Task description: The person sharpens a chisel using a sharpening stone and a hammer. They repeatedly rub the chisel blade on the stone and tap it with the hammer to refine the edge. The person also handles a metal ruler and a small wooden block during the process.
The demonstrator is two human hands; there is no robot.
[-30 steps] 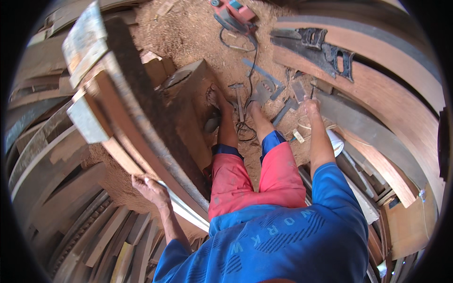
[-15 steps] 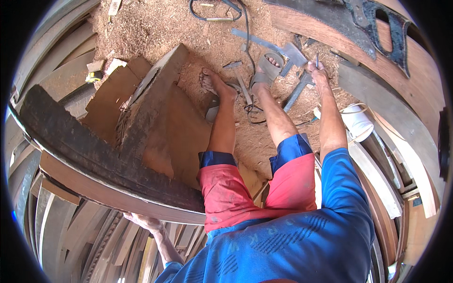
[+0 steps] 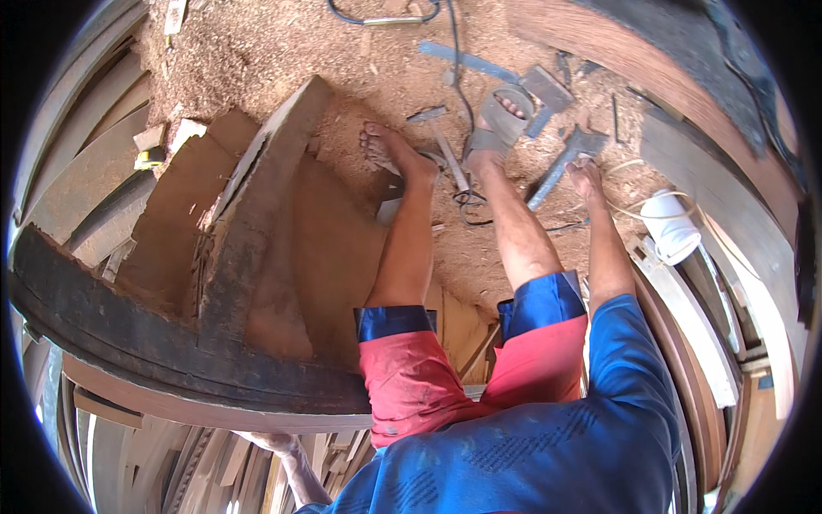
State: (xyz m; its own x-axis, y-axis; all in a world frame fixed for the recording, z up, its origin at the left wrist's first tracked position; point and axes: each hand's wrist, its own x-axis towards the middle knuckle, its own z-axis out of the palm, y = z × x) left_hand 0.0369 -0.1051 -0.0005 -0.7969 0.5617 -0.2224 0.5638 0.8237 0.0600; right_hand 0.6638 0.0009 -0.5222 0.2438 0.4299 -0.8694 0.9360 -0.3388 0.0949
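Observation:
My right hand (image 3: 586, 177) is low over the sawdust with its fingers curled against a hatchet-like tool (image 3: 556, 171), at the joint of its broad metal head and blue-grey handle. Beyond it a thin dark rod (image 3: 615, 120) lies loose. My left hand (image 3: 272, 442) is at the lower edge of a large curved wooden piece (image 3: 282, 385), partly hidden beneath it. This piece has a dark upper face and upright boards (image 3: 265, 180) rising from it, and lies beside my left thigh.
A claw-type hammer (image 3: 449, 154) and a square-bladed tool (image 3: 546, 88) lie near my feet. A black cable (image 3: 463, 86) crosses the sawdust. A white bucket (image 3: 670, 227) stands at right by stacked boards (image 3: 711, 171); a handsaw (image 3: 685, 60) lies upper right, a yellow tape measure (image 3: 149, 158) at left.
My right hand has let go of the thin dark rod and drawn back toward me onto the hatchet-like tool. The left hand stays at the curved wooden piece. The view has shifted slightly.

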